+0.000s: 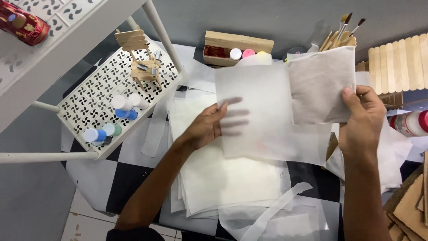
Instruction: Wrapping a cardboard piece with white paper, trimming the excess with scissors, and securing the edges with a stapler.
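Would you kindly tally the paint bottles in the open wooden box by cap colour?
White-capped paint bottle: 1
Pink-capped paint bottle: 1
Yellow-capped paint bottle: 1
Total in the open wooden box: 3

We see thin matt translucent paper sheets (267, 116), w/ fingers showing thru; rough unfinished wood on the stick chair (141, 58) & box (236, 47); glossy checkered worktop (120, 178); corrugated cardboard (412, 209), matt.
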